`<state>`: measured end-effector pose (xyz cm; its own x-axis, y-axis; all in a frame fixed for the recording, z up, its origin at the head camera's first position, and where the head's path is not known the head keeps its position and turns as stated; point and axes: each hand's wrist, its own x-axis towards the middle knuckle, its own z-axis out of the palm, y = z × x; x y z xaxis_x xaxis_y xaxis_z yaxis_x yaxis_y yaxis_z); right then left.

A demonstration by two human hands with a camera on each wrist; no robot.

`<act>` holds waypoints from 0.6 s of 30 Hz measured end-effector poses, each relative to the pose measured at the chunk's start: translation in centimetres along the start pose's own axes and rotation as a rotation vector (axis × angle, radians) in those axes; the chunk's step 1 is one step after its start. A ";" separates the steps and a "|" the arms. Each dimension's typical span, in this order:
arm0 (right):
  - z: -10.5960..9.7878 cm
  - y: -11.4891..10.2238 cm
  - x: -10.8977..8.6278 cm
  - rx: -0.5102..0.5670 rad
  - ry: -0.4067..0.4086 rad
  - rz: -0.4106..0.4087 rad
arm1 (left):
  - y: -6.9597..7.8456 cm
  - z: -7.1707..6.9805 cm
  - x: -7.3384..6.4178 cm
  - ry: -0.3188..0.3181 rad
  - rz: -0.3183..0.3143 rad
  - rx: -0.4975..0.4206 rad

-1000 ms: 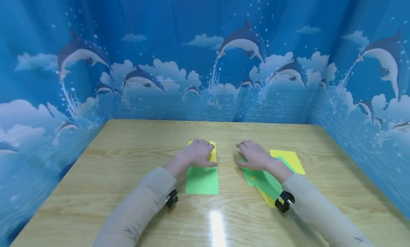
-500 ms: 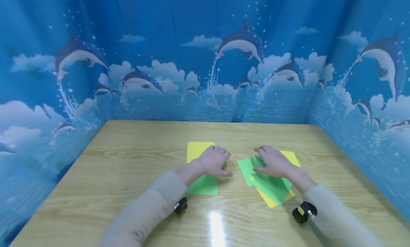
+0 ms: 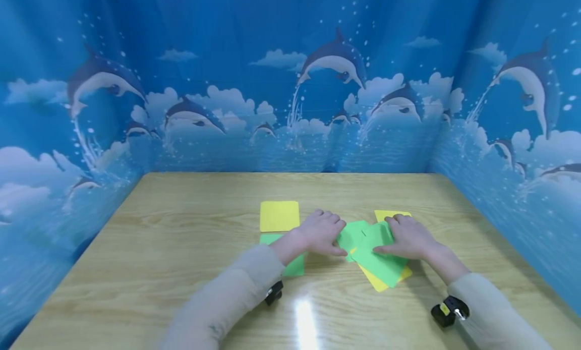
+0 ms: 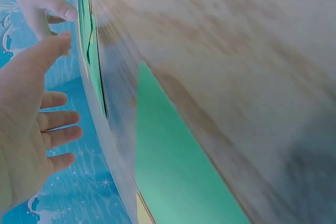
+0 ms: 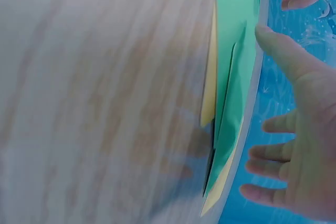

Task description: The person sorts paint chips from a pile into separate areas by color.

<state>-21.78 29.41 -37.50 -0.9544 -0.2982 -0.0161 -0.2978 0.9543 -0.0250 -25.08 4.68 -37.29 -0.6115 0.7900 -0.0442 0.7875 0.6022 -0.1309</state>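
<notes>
A loose pile of overlapping sheets lies right of the table's middle: green paper [image 3: 381, 261] on top, with yellow paper [image 3: 371, 278] showing beneath. My left hand [image 3: 321, 234] is at the pile's left edge, fingers apart and holding nothing. On the opposite side, my right hand [image 3: 410, 239] is over the pile's right part, thumb toward the green sheets. The right wrist view shows this green stack [image 5: 231, 77] beside the spread thumb and fingers. Left of the pile, a yellow square [image 3: 279, 216] sits just behind a green square [image 3: 296, 267], partly hidden by my left forearm.
The wood-grain table [image 3: 195, 229] reaches back to a blue curtain [image 3: 254, 52] printed with dolphins, which also closes off both sides. A bright light reflection lies on the table near the front. Each wrist carries a small black camera [image 3: 444, 313].
My left hand has moved right, off the left pair of squares to the pile. My right hand has shifted right, uncovering more green paper. The view has turned slightly right.
</notes>
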 end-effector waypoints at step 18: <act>0.7 0.4 -0.3 0.090 -0.114 -0.085 | 2.0 0.2 2.8 -0.053 0.061 0.003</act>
<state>-21.56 29.89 -38.18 -0.9156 -0.3828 -0.1230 -0.3691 0.9216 -0.1203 -25.22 8.06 -37.89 -0.5660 0.8178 -0.1044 0.8230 0.5532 -0.1289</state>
